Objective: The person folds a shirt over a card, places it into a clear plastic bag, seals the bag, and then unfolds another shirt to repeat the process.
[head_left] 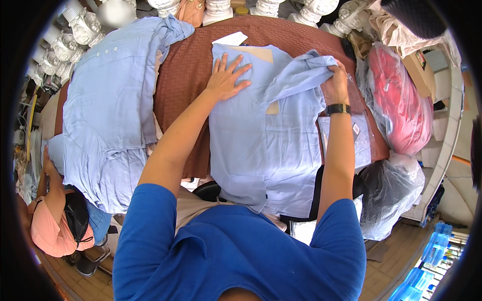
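A light blue shirt [241,135] lies spread over the brown tablecloth in front of me, its lower end hanging over the near edge. My left hand [228,80] rests flat on its upper left part with the fingers spread. At the right, my right hand [339,83] grips the end of the shirt's sleeve [301,75], which is folded across the body of the shirt. A beige piece of card [257,53] shows at the shirt's top, and a white piece [231,38] sticks out beyond it.
A pile of light blue shirts [108,100] covers the table's left side. Clear plastic packets [359,138] lie at the right, near a plastic-wrapped red bundle [399,95] and a clear bag [394,195] with dark contents. A person in a peach top [55,226] is at the far left. White balusters [266,7] line the back.
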Motion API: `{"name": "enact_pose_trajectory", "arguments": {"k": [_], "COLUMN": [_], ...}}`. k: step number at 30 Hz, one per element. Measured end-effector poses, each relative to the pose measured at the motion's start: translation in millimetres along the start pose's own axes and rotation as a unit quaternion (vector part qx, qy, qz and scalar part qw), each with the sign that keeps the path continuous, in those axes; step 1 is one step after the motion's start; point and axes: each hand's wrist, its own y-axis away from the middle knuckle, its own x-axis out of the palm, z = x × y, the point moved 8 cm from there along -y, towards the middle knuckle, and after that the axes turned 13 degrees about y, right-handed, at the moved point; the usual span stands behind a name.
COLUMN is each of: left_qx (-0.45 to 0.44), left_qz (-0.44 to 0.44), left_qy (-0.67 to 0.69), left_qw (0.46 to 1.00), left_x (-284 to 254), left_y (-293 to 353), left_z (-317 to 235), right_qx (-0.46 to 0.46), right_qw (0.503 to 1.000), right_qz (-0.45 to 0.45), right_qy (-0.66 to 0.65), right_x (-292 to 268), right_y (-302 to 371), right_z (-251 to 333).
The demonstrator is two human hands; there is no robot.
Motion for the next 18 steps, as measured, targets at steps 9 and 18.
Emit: {"name": "enact_pose_trajectory", "arguments": {"k": [9,18], "left_qx": [-0.002,-0.008], "left_qz": [-0.006,0.008], "left_qy": [0.002,-0.005], "left_qw": [1.0,1.0], "left_x": [0,7], "left_y": [0,-3], "left_z": [2,7], "right_qx": [0.031,0.096], "right_qw": [0.826,0.945], "right_qz": [0.024,0.123], "right_qy": [0.562,0.287], "right_x": [-77,-22], "right_y": [93,144], "right_z": [26,48]}}
